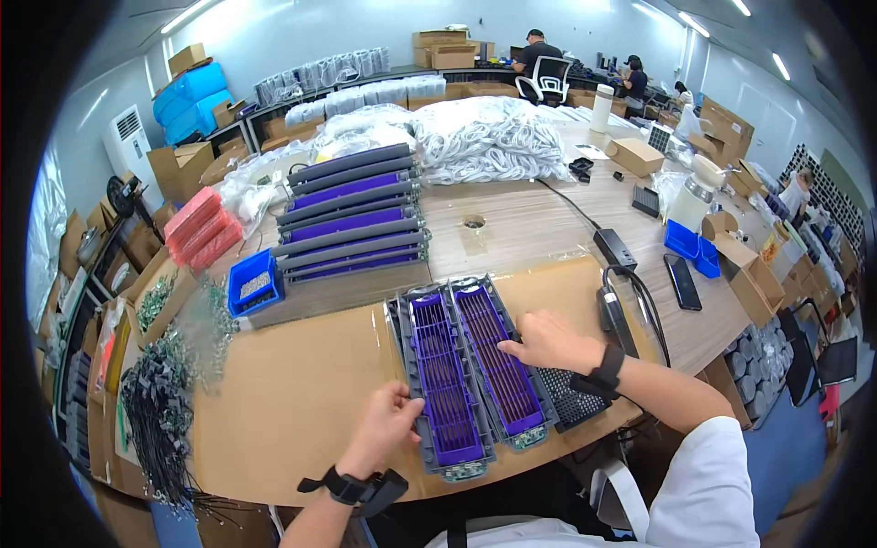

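Note:
Two long dark-grey housings lie side by side in front of me, tilted slightly away to the left. Each has a purple slatted insert and a small green circuit board at its near end. My left hand (384, 422) grips the outer edge of the left housing (448, 388), thumb near its rim. Over the right housing (498, 361) is my right hand (553, 343), its fingers curled and its thumb pointing at the slats. What those fingers hold, if anything, is hidden. A black perforated panel (574, 402) lies beside the right housing, partly under my right forearm.
Brown cardboard (292, 393) covers the near tabletop. Stacked grey-and-purple housings (352, 215) lie behind, beside a blue bin of small parts (256, 285). Black wires (160, 402) heap at left. A power adapter (614, 247), black cable and phone (681, 281) lie right; bundled white cords (493, 142) at back.

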### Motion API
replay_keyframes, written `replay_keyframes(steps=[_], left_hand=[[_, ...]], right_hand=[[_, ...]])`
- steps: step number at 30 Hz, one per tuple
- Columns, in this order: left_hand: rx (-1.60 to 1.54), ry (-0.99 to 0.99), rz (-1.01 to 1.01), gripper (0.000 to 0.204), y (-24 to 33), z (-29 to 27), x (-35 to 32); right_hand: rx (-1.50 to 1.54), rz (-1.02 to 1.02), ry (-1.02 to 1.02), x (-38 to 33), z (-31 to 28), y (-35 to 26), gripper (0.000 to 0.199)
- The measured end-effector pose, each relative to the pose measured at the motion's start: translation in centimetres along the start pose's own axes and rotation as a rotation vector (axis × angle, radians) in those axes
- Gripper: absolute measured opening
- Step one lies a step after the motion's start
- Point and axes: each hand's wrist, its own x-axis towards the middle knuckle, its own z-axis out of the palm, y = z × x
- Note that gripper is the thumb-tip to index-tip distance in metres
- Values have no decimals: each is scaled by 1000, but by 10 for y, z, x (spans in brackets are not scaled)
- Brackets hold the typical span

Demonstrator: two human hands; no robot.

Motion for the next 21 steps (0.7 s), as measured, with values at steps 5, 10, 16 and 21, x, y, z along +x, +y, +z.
replay_keyframes(steps=[5,10,16,21], left_hand=[[52,0,4,18,-2,-5,-7],[1,-28,1,26,-7,-6,-9],[-29,-4,-6,44,-8,-13,-15],[-136,-78,-112,70,2,-19,-20]], right_hand=[[-8,-22,15,4,-4,-12,37],[46,-37,146,-27,-46,-14,35],[474,169,0,-32,-82,-49,29],[583,81,-128,-14,-51,-91,27]])
